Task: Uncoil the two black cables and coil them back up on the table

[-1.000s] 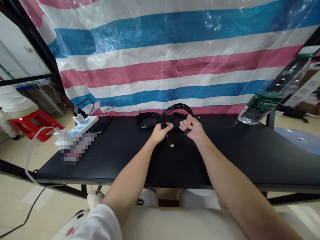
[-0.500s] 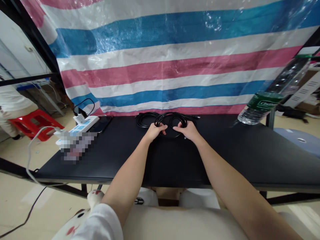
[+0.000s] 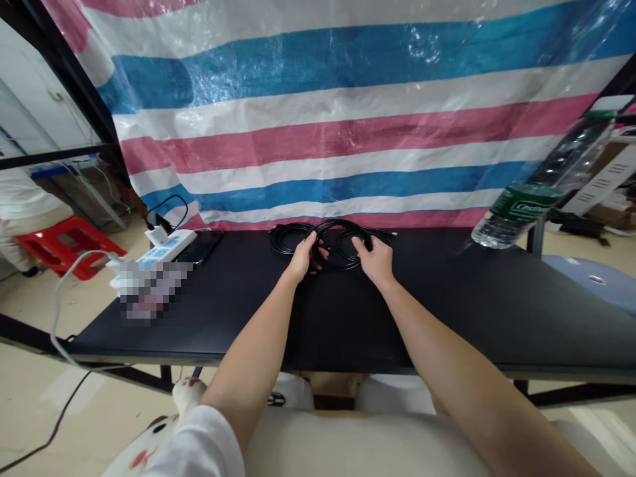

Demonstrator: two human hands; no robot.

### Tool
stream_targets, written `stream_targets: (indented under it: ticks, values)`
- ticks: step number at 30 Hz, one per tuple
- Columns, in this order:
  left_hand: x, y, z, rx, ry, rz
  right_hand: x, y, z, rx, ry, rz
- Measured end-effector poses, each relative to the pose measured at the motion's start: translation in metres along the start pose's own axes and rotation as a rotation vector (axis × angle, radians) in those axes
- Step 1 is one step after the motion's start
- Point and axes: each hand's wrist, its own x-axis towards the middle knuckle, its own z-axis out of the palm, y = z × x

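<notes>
Over the tabletop's (image 3: 348,324) middle, left hand (image 3: 299,258) and right hand (image 3: 376,262) hold a black cable coil (image 3: 338,222), fingers clamped on opposite sides; presumably light, springy, best gripped there, strands bundled together.

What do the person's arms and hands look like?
The left hand and right hand show no gloves, and no watch or bracelet is visible on either wrist. A plain white sleeve ends near the left elbow. The right arm is bare as far as the picture shows; its sleeve is out of view.
</notes>
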Motion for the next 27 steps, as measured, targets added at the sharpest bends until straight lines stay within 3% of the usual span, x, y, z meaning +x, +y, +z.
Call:
stream_targets:
  ticks: [7,11,15,18,23,27]
  values:
    - [0.002,-0.005,0.003,-0.028,-0.048,0.114,0.004,0.013,0.003,0.047,-0.002,0.077]
    - [0.0,-0.002,0.006,-0.089,-0.002,0.005,0.003,0.01,0.009,0.086,0.006,0.112]
    - [0.004,-0.001,0.005,-0.168,0.181,-0.02,0.0,-0.003,0.019,0.075,0.015,0.064]
    - [0.006,0.004,-0.003,-0.237,0.355,0.01,0.0,-0.014,0.031,-0.112,-0.018,-0.048]
    - [0.009,0.015,-0.02,-0.334,0.621,0.024,0.006,-0.04,0.046,-0.673,-0.311,-0.102]
    - [0.011,0.019,-0.03,-0.31,0.734,0.055,0.015,-0.063,0.056,-0.85,-0.509,-0.03]
